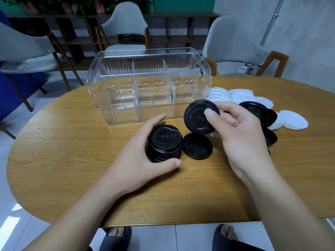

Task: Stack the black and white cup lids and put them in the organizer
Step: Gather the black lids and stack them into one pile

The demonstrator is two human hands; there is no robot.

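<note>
My left hand (137, 151) curls around a stack of black lids (164, 144) standing on the wooden table (72, 151). My right hand (239, 131) pinches a single black lid (195, 118), held tilted above the table with the thumb on its top. One loose black lid (197, 146) lies flat between the stack and my right hand. More black lids (261, 111) lie behind my right hand, partly hidden by it. White lids (235, 96) are scattered at the right, beside the clear organizer (112, 84), whose three compartments hold nothing.
Grey chairs stand behind the table, one (126, 24) at the back and one (235, 44) at the right, a third at the left. The table's near edge (163, 223) runs just above my feet.
</note>
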